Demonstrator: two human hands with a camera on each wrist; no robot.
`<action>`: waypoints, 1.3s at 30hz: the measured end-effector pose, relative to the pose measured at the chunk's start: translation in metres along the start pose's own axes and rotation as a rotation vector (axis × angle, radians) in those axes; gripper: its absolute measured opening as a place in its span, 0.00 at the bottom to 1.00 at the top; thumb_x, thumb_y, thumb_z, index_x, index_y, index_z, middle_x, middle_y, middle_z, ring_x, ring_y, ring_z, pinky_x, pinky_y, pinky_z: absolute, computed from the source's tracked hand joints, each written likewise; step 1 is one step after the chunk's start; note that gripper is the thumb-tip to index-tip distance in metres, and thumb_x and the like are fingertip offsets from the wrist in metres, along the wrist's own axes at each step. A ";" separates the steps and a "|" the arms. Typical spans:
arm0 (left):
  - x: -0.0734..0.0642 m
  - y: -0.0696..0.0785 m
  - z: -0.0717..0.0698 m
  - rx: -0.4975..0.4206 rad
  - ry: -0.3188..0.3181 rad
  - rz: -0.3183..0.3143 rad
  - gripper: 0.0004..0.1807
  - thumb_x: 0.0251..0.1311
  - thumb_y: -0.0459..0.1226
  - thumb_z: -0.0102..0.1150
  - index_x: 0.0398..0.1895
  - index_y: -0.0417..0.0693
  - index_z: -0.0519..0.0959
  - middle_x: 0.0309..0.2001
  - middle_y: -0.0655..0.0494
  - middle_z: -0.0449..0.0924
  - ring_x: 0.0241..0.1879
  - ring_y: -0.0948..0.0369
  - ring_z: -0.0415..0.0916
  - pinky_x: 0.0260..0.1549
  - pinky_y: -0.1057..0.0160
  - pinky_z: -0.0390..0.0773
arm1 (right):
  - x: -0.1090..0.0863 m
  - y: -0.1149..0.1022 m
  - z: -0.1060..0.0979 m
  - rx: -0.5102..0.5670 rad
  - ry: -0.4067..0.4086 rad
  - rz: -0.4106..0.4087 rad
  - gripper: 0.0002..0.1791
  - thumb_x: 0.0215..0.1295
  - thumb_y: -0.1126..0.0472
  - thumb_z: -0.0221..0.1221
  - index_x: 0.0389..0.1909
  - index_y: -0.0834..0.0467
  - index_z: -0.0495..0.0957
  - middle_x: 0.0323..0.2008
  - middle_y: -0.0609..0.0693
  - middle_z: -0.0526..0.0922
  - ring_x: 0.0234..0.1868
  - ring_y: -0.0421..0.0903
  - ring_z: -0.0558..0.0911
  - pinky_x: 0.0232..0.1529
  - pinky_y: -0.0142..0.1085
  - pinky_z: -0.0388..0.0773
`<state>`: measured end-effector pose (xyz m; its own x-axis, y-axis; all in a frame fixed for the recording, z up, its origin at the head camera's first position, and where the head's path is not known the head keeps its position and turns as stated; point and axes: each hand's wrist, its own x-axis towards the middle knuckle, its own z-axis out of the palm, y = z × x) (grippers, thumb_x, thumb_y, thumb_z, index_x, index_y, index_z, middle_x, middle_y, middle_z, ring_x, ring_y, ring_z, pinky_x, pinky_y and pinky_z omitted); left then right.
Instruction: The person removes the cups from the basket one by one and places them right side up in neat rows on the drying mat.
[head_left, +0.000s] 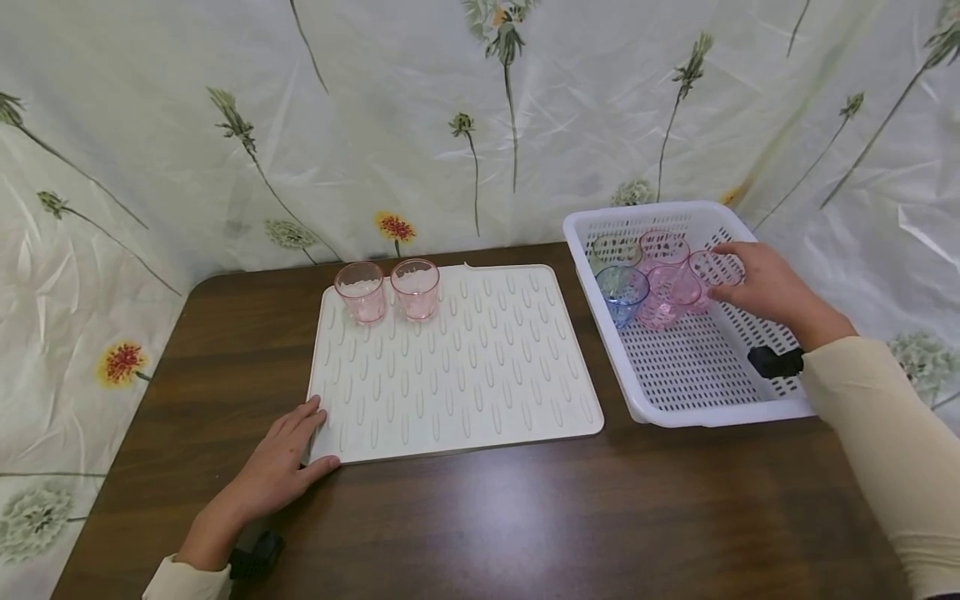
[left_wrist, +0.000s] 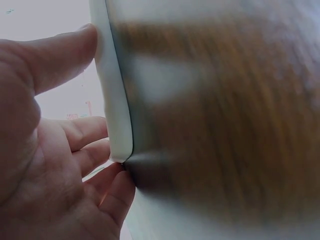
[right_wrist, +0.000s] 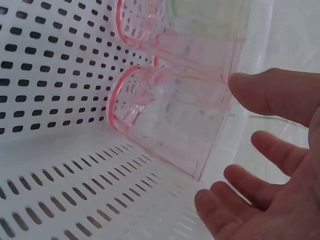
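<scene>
My right hand (head_left: pixel 772 287) reaches into the white basket (head_left: pixel 645 408) at a pale pink glass (head_left: pixel 712 271). In the right wrist view the thumb lies at this glass's (right_wrist: pixel 170 125) rim, and the other fingers are spread beside it, not closed round it. Close by in the basket stand a blue glass (head_left: pixel 622 292), a deeper pink glass (head_left: pixel 663 304), another pink-rimmed glass (head_left: pixel 663 250) and a pale greenish glass (head_left: pixel 611 248). My left hand (head_left: pixel 273 467) rests at the near left corner of the white ridged mat (head_left: pixel 457 367), its fingers and thumb touching the edge (left_wrist: pixel 117 110).
Two pink glasses (head_left: pixel 362 296) stand side by side at the mat's far left corner. Mat and basket lie on a dark wooden table (head_left: pixel 480 517). A flower-printed curtain (head_left: pixel 420 125) hangs behind the table. The basket's raised rim surrounds the glasses inside.
</scene>
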<state>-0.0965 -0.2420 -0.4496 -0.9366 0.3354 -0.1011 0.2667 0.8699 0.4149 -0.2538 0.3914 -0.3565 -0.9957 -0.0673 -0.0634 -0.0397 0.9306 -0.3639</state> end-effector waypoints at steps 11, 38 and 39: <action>0.000 -0.002 0.002 -0.008 0.012 0.004 0.39 0.62 0.47 0.65 0.69 0.31 0.65 0.74 0.33 0.58 0.70 0.35 0.57 0.64 0.34 0.64 | 0.020 0.005 0.004 -0.063 -0.098 0.043 0.46 0.61 0.60 0.62 0.73 0.73 0.48 0.68 0.79 0.55 0.68 0.76 0.56 0.66 0.71 0.56; -0.001 0.000 0.001 0.007 0.029 0.008 0.39 0.61 0.47 0.65 0.68 0.30 0.66 0.73 0.32 0.59 0.69 0.35 0.59 0.63 0.34 0.64 | 0.015 0.027 0.022 0.413 -0.344 0.117 0.50 0.72 0.54 0.57 0.77 0.64 0.32 0.72 0.76 0.51 0.68 0.73 0.62 0.65 0.66 0.65; -0.001 0.000 0.001 0.008 0.031 0.010 0.39 0.61 0.47 0.65 0.68 0.30 0.66 0.73 0.32 0.59 0.69 0.35 0.59 0.63 0.35 0.64 | 0.015 0.028 0.022 0.415 -0.341 0.117 0.50 0.71 0.54 0.58 0.77 0.64 0.32 0.72 0.76 0.51 0.68 0.73 0.62 0.65 0.66 0.65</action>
<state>-0.0953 -0.2418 -0.4502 -0.9403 0.3332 -0.0692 0.2780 0.8693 0.4087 -0.2684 0.4080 -0.3884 -0.9051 -0.1486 -0.3983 0.1749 0.7237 -0.6676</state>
